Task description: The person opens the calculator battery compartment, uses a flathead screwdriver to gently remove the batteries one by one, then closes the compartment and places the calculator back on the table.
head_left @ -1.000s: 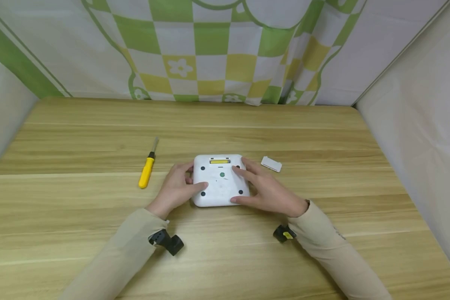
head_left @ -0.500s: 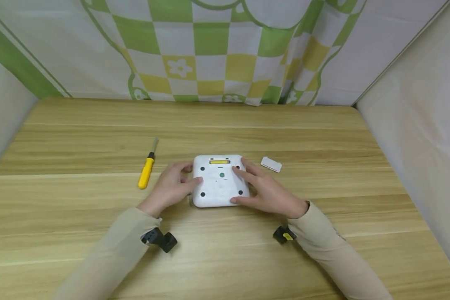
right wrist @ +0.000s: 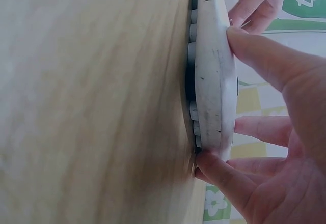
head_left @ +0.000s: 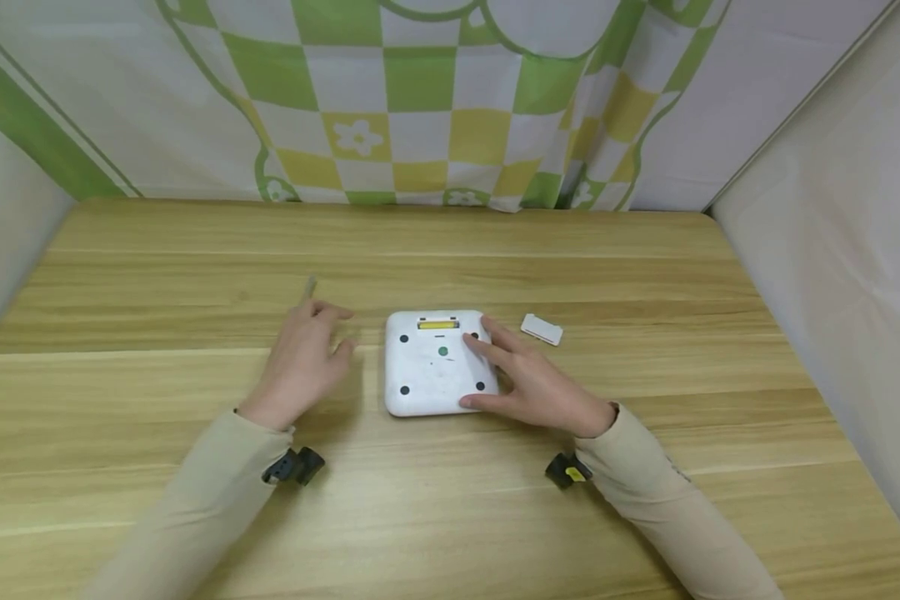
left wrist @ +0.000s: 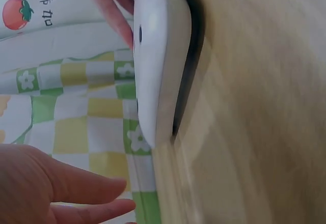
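Observation:
A white calculator point(head_left: 429, 375) lies face down on the table, its keys visible underneath in the right wrist view. In its uncovered compartment sits a yellow battery point(head_left: 438, 326). My right hand point(head_left: 528, 379) holds the calculator's right side, thumb at the near edge and fingers spread over the back and far edge. Away to the left, my left hand point(head_left: 300, 358) hovers over the screwdriver point(head_left: 311, 287), whose shaft tip alone shows past the fingers. In the left wrist view the left thumb and fingers point(left wrist: 94, 186) are extended, apart from the calculator.
The white battery cover point(head_left: 542, 329) lies on the wooden table point(head_left: 570, 258), right of the calculator. A green, yellow and white checked curtain point(head_left: 420, 100) hangs behind the table's back edge.
My left hand has let go of the calculator's left side and moved left over the screwdriver, hiding its yellow handle. The right hand stays on the calculator.

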Motion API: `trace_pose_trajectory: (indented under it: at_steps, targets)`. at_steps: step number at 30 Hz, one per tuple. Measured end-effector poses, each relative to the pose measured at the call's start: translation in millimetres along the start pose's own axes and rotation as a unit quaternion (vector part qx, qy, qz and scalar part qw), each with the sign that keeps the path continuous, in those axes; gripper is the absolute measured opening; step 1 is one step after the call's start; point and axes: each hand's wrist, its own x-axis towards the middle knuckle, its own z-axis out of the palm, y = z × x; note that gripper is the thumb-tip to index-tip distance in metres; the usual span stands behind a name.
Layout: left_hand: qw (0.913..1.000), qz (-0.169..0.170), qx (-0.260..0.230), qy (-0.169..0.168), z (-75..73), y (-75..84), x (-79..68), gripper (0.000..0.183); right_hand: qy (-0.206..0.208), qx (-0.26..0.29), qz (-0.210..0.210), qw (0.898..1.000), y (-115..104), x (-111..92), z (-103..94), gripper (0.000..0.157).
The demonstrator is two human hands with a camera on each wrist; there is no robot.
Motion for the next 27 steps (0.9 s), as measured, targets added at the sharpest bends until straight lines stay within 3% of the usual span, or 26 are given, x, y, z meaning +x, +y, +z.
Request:
trace_pose_trajectory:
  at_steps: [8,13,21,27]
  targets:
    - [0.9974,-0.012,0.048,-0.053,-15.9,-11.2,-1.1,0.044,0.003,0.001,-0.006,1.0,-1,0,-0.4,0.079]
    - [0.9946,-0.032,0.072,-0.067,-18.6,-17.2,0.3,0.049,0.001,0.006,-0.004,1.0,0,0,0.5,0.079]
    - [0.9907,-0.091,0.057,-0.083,-21.4,-28.7,8.9,0.068,-0.001,0.008,0.0,1.0,2,0,1.0,0.079]
    - [0.9898,-0.103,0.052,-0.084,-23.3,-37.3,13.3,0.069,0.0,0.009,-0.001,1.0,2,-1,0.3,0.08]
